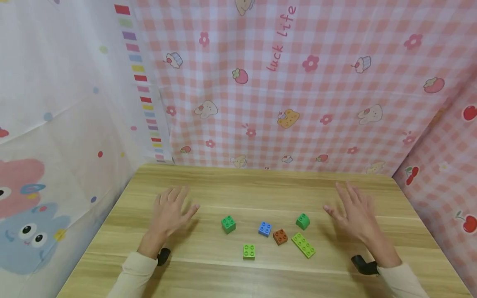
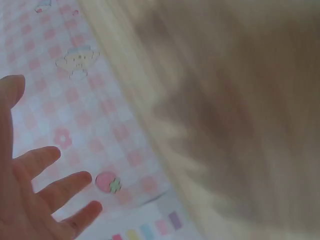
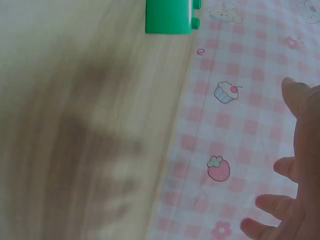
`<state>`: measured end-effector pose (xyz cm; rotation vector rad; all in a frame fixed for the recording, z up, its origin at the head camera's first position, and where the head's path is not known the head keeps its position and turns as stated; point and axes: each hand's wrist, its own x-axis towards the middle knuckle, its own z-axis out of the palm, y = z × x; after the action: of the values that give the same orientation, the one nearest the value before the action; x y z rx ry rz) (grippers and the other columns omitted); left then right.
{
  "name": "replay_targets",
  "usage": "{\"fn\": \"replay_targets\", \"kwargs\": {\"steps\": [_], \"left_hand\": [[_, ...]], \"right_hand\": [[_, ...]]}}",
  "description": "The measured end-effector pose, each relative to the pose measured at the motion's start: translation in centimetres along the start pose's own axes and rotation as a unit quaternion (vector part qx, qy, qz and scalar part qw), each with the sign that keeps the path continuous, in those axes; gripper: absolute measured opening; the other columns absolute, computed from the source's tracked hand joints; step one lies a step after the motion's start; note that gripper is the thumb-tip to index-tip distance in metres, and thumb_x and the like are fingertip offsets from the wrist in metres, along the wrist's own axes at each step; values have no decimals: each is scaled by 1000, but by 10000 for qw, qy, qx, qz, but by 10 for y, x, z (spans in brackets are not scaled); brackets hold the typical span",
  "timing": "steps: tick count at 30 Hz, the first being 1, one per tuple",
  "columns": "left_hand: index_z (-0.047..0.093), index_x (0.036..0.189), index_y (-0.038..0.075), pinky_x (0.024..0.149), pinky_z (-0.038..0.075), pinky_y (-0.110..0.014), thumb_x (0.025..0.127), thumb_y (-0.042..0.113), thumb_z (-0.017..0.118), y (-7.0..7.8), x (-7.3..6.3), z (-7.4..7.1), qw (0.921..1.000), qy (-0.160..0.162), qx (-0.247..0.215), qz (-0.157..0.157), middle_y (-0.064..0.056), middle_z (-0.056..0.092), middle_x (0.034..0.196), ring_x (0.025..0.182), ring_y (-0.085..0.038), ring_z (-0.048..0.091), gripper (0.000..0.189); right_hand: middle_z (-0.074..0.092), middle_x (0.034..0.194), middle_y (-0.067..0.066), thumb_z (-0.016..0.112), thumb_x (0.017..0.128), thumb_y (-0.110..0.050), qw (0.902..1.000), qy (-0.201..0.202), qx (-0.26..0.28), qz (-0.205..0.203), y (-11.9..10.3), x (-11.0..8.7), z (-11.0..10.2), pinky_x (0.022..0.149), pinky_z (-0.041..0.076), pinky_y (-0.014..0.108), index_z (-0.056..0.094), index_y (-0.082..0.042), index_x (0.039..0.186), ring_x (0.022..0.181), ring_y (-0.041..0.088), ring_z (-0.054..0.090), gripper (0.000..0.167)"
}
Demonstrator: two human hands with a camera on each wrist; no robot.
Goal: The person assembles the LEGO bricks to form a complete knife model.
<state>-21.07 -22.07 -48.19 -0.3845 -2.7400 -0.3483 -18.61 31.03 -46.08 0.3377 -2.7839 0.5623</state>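
The blue brick [image 1: 265,229] lay on the surface [image 1: 208,283], the brown brick [image 1: 280,236] just beside it at four o'clock, the long lime brick [image 1: 303,245] beyond. The left hand [image 1: 168,214], at nine, and right hand [image 1: 355,216], at three, had fingers extended and spread.

The head view looks forward and down across the table [image 1: 208,273], far enough back to take in the left hand [image 1: 167,218] and right hand [image 1: 356,218] together. Each wrist view looks from close by its own hand toward the table's far edge and the checked curtain [image 1: 223,95] (both pictures lie tilted). Head and right wrist views share the curved green brick [image 3: 169,18]; all three share table and curtain.
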Motion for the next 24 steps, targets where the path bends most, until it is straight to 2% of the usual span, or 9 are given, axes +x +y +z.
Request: {"fn": "replay_targets", "kwargs": {"steps": [3, 6, 9, 13, 17, 24], "left_hand": [[49, 144, 7, 102, 34, -65, 93, 51, 61, 5, -3, 6, 9981, -123, -606, -13, -20, 54, 141, 129, -44, 47, 68], [48, 145, 6, 103, 36, -64, 95, 48, 61, 14, -5, 10, 9907, -372, -1300, -136, -19, 52, 143, 129, -43, 47, 66], [45, 147, 8, 102, 39, -61, 96, 46, 61, 21, -6, 14, 9787, -679, -1922, -260, -19, 52, 143, 129, -41, 48, 65], [41, 150, 12, 98, 45, -56, 96, 46, 61, 30, -7, 18, 9542, -1148, -2715, -510, -18, 54, 140, 125, -37, 52, 67], [38, 152, 14, 95, 46, -54, 95, 50, 61, 36, -6, 21, 9356, -1479, -3128, -698, -15, 54, 140, 123, -34, 53, 71], [39, 152, 16, 94, 47, -47, 92, 50, 66, 42, -6, 27, 9205, -1780, -3378, -825, -7, 57, 137, 115, -24, 54, 74]], "right_hand": [[29, 149, 38, 66, 95, -36, 9990, 16, 435, -35, -1, -3, 5, 103, 12, 77, 35, 2, 149, 131, 62, 28, 73], [34, 146, 38, 66, 96, -31, 9950, -162, 987, 73, -4, -7, 8, 98, 24, 74, 37, 5, 146, 128, 60, 33, 68], [38, 144, 34, 61, 99, -31, 9864, -414, 1565, 268, -9, -12, 11, 93, 39, 66, 36, 4, 148, 123, 52, 43, 65], [45, 137, 29, 58, 101, -32, 9768, -517, 2006, 538, -13, -18, 19, 84, 50, 44, 38, 1, 148, 109, 37, 56, 60], [50, 134, 27, 57, 101, -33, 9667, -629, 2315, 891, -17, -24, 27, 78, 50, 27, 40, -1, 146, 101, 28, 59, 58], [53, 131, 25, 57, 102, -32, 9448, -940, 2831, 1353, -24, -36, 39, 69, 51, 29, 41, -2, 144, 94, 24, 62, 55]]}}
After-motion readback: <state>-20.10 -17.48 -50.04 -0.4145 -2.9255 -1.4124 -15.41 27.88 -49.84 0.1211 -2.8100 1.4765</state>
